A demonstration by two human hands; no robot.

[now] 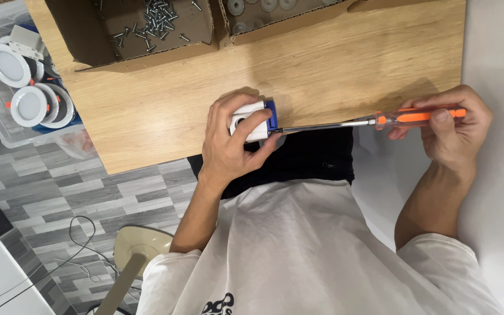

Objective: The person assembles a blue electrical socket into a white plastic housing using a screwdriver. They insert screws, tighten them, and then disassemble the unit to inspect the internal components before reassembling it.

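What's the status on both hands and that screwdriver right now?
Left hand grips small white-and-blue box at table edge. Right hand holds orange-handled screwdriver, tip at the box's blue end. Nothing between them.

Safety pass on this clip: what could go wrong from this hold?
1. The screwdriver tip meets the small white and blue part right beside the left hand that grips it; a slip could likely jab the fingers.
2. The part sits at the wooden table edge, held only by hand, so it may twist or drop.
3. The right hand holds the handle far back; the long shaft could wobble off.
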